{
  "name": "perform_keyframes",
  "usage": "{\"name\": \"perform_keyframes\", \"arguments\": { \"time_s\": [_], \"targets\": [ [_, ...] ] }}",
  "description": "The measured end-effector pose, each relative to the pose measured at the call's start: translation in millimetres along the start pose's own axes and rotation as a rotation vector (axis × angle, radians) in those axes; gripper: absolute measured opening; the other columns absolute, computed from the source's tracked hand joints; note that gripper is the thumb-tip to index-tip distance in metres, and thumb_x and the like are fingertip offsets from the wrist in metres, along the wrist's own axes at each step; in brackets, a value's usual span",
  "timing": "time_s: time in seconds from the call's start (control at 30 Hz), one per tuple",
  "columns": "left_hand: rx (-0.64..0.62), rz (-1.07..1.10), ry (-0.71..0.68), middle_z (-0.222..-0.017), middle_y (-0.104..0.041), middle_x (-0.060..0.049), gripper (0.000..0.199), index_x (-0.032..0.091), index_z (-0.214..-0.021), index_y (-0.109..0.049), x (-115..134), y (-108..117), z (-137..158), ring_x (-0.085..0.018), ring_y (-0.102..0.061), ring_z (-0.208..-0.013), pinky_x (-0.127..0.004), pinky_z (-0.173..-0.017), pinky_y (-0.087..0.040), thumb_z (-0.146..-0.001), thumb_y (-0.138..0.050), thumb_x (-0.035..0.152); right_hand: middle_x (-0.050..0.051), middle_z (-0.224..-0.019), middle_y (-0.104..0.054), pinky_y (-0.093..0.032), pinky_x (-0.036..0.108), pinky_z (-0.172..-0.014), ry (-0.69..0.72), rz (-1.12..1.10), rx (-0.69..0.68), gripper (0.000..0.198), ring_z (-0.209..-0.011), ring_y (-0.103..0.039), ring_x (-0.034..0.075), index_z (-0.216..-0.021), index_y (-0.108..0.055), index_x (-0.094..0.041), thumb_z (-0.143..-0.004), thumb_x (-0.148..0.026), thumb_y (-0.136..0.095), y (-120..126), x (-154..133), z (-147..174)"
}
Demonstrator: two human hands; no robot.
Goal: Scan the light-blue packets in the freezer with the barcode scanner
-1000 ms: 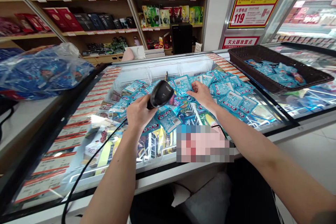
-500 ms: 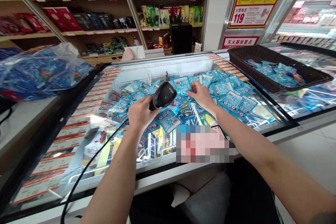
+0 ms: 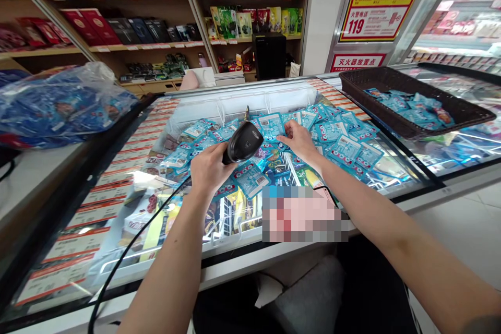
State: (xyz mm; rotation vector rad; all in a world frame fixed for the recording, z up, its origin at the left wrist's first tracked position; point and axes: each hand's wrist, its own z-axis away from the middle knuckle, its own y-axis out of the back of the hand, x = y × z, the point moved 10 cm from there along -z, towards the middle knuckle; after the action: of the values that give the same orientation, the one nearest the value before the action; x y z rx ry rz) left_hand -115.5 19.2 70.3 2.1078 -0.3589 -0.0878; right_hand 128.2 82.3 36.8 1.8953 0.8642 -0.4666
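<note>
My left hand (image 3: 209,168) is wrapped round the handle of a black barcode scanner (image 3: 246,142), whose head tilts toward the packets on the right. A black cable (image 3: 135,237) trails from it along my left forearm. Between the thumb and fingers of my right hand (image 3: 296,137) is the edge of a blue packet (image 3: 271,125) with a white printed panel and barcode facing up. Many similar blue packets (image 3: 346,148) lie spread and overlapping on the glass lid around both hands. One loose packet (image 3: 251,179) lies below the scanner.
Glass-topped freezer (image 3: 156,250) holds frozen goods under the lid. A brown basket (image 3: 410,96) with blue packets stands at the right. On the left sits a clear plastic bag (image 3: 66,107) of blue packets. A blurred-out pinkish item (image 3: 305,214) lies at the front edge. Stocked shelves (image 3: 129,21) stand behind.
Hands, scanner and packet hold almost the same position. The view has shifted very slightly.
</note>
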Motion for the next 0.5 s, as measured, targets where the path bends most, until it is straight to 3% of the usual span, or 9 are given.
{"name": "perform_keyframes", "arguments": {
  "time_s": [0.5],
  "targets": [
    [-0.019, 0.002, -0.002, -0.098, -0.070, -0.005, 0.035, 0.023, -0.102, -0.065, 2.8, 0.4, -0.4, -0.023, -0.065, -0.085, -0.027, -0.061, -0.039, -0.073, -0.059, 0.043, -0.002, -0.072, -0.057, -0.040, 0.031, -0.061, -0.016, 0.021, -0.009, 0.026, -0.062, -0.051, 0.017, -0.087, -0.051, -0.023, -0.075, -0.041, -0.065, -2.1, 3.0, -0.7]
  ]
}}
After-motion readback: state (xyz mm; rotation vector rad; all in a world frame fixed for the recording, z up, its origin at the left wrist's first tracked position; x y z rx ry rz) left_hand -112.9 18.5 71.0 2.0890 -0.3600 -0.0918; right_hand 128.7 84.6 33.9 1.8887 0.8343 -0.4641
